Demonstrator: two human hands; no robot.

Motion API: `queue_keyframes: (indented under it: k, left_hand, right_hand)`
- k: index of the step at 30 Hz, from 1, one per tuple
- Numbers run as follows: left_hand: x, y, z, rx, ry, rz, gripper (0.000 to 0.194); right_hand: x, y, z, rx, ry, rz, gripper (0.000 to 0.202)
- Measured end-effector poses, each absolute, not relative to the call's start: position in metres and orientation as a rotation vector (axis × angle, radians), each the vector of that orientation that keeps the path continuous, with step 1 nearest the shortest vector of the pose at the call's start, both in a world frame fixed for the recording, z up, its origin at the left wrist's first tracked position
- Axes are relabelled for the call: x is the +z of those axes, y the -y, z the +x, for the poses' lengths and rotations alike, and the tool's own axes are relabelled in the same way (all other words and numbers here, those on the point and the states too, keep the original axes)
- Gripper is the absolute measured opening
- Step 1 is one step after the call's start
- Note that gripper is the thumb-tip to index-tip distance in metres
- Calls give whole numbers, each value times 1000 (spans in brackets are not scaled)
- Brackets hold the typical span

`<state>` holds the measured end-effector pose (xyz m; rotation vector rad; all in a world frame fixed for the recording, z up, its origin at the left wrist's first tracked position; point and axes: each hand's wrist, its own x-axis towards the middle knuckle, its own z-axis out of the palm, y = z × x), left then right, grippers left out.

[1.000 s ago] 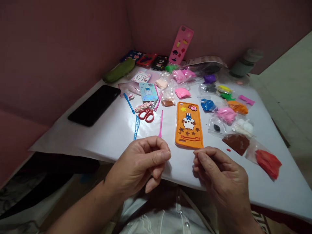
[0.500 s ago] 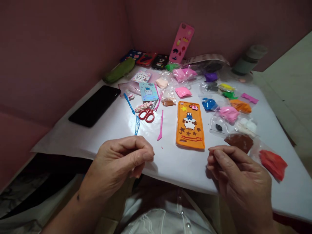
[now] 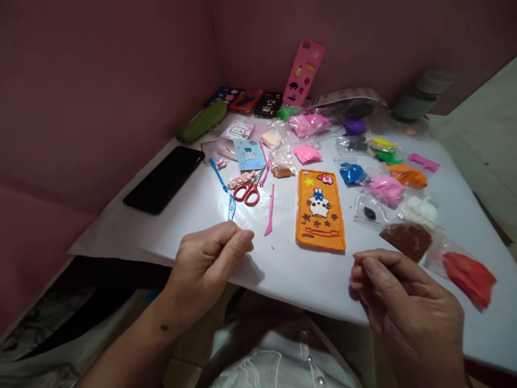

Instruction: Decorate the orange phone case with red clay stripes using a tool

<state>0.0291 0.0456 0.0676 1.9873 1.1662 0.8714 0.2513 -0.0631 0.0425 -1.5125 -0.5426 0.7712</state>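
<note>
My left hand [image 3: 210,261] is closed over the table's front edge, thumb pressed against the curled fingers. My right hand [image 3: 407,299] pinches thumb against fingers, close to the lower right corner of an orange phone case [image 3: 321,215]. Anything inside either hand is too small or hidden. The case lies flat, decorated with a white cat face wearing a blue bow, a yellow star and brown stars. Left of it lies a pink modelling tool [image 3: 271,210]. A blue plastic knife [image 3: 231,208] lies just beyond my left hand, below red-handled scissors [image 3: 247,194].
A black phone [image 3: 165,180] lies at the left. Bags of coloured clay spread over the right side, among them red clay [image 3: 470,277] and brown clay [image 3: 407,240]. A pink phone case [image 3: 304,73] leans on the wall; a bottle [image 3: 422,97] stands back right.
My left hand has turned and closed more tightly, rising slightly. My right hand keeps its pinch. The whole view has shifted a little, moving the table things rightward in the picture.
</note>
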Motion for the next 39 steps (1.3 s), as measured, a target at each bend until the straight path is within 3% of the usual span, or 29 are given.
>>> queue_keyframes:
  k: [11,25,39]
  left_hand:
    - [55,-66,30,787,-1149,2554,31]
    - [61,-76,7,753,-1374,2673,16]
    - [58,-62,20,703,-997,2743,22]
  right_hand:
    - [34,69,253,685,618,-1607,19]
    - [33,69,252,660,635,-1596,15]
    - [31,69,251,684,671,-1571,12]
